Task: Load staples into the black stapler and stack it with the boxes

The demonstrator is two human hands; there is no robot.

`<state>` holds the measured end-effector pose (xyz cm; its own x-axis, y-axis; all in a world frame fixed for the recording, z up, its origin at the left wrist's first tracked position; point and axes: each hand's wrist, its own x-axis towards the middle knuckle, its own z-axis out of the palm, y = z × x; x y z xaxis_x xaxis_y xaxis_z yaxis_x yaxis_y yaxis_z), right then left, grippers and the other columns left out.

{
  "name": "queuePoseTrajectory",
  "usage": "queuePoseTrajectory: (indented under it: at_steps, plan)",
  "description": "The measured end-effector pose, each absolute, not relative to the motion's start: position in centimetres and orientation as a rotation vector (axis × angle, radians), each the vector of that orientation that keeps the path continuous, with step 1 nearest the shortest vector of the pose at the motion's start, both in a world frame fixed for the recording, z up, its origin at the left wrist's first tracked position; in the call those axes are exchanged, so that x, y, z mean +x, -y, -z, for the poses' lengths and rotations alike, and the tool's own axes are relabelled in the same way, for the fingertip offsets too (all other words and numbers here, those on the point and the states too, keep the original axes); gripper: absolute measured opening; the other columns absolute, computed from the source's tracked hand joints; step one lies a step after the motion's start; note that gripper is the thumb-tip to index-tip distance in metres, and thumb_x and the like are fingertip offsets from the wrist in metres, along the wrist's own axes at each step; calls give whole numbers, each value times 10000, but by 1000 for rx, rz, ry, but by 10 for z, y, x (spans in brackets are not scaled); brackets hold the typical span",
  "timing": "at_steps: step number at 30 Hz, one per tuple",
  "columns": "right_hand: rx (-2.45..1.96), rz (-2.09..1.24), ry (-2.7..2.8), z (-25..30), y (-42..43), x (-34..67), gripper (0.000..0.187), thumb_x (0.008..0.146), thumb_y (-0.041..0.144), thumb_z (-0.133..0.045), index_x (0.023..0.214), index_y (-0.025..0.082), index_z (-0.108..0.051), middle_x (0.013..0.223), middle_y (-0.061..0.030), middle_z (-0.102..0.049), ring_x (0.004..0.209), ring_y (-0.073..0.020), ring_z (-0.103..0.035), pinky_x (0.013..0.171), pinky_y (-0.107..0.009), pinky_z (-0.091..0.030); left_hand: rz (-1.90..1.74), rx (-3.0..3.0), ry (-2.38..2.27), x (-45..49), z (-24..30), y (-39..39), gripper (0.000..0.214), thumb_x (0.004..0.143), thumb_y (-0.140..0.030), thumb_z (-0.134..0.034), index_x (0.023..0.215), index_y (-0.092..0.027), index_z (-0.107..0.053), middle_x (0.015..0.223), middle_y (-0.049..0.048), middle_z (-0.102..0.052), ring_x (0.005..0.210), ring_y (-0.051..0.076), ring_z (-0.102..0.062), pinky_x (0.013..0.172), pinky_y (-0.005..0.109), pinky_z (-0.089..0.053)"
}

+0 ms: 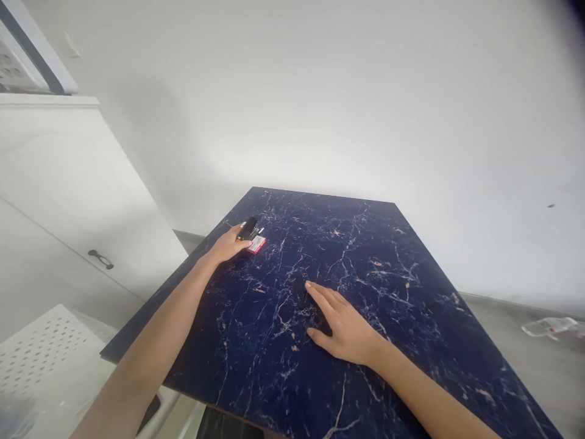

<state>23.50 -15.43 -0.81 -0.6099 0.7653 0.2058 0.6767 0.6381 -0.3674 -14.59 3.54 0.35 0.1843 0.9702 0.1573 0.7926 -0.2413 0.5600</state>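
My left hand (227, 245) is at the far left part of a dark blue marble-patterned tabletop (292, 341). Its fingers are closed around a small black object (249, 228) with white print and a bit of orange; its exact kind is unclear. By the thumb is a small white packet with red edges (257, 244), close against the black object. I cannot tell if the packet is gripped or lies on the table. My right hand (339, 322) rests palm down near the middle of the tabletop, fingers stretched out and thumb apart, holding nothing.
A white cabinet (59, 177) with a dark handle (100, 259) stands at the left. Below it is a white panel with holes (41, 353). A pale wall (320, 103) rises behind the table. A clear plastic bottle (551, 327) lies on the floor at the right.
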Motion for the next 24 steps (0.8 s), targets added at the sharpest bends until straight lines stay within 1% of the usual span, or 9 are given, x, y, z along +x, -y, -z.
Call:
queuePoseTrajectory:
  at_steps: [1,3,8,10,13,17,20,22,24]
  plan:
    - [-1158,-358,2519,8,154,235,866,967,422,-560,1655,260,-59,1681,-103,-250,1514,-333,-317,1213,-562,-341,-706,2099,-1654,-142,-3,-37,697,877,-474,-607,1509,-220,-460,1551,105,-485,1338,386,-539,1129,510,-402]
    - [-1173,-355,2522,8,154,234,849,972,418,-554,1654,273,-68,1686,-94,-238,1514,-332,-317,1215,-568,-333,-712,2114,-1610,-136,-4,-35,657,872,-443,-605,1478,-216,-493,1500,94,-541,1305,372,-566,1119,500,-415]
    - [-1175,-333,2464,9,151,232,760,998,388,-519,1645,290,-132,1669,-84,-285,1490,-320,-362,1199,-544,-373,-646,2206,-1335,-106,-9,-10,665,870,-403,-633,1497,-247,-477,1503,75,-541,1335,340,-541,1117,480,-424]
    - [-1205,-292,2378,11,147,232,689,1008,359,-498,1628,286,-206,1640,-88,-344,1473,-315,-385,1196,-536,-379,-593,2259,-1139,-85,-13,6,680,878,-388,-647,1517,-254,-456,1505,89,-536,1323,339,-551,1092,485,-449]
    - [-1323,-230,2187,16,139,235,597,1007,299,-469,1583,259,-317,1579,-107,-426,1447,-307,-413,1190,-532,-385,-460,2372,-889,-50,-17,35,623,904,-377,-651,1497,-274,-491,1499,96,-542,1317,334,-559,1064,470,-479]
    - [-1326,-260,2189,17,129,248,610,973,232,-478,1563,197,-327,1587,-143,-405,1457,-316,-393,1191,-541,-368,-365,2551,-818,-16,-14,72,641,914,-449,-657,1510,-298,-477,1575,100,-457,1439,369,-425,1181,543,-355]
    - [-1243,-347,2281,12,125,259,488,980,246,-515,1463,205,-460,1415,-129,-588,1316,-300,-534,1116,-506,-443,-368,2603,-844,-9,-9,82,633,936,-491,-628,1518,-311,-456,1622,84,-385,1469,367,-375,1193,568,-333]
    - [-1285,-370,2277,6,122,264,311,985,297,-559,1283,216,-596,1217,-107,-686,1141,-287,-623,984,-465,-518,-442,2626,-892,-11,-5,80,589,943,-508,-625,1480,-300,-498,1602,84,-413,1445,361,-401,1169,567,-366]
    - [-1327,-347,2289,0,121,268,162,977,324,-600,1080,214,-657,1047,-84,-711,996,-267,-647,878,-424,-535,-537,2655,-931,-15,-2,75,532,938,-510,-646,1405,-270,-561,1533,97,-495,1392,349,-457,1138,559,-397]
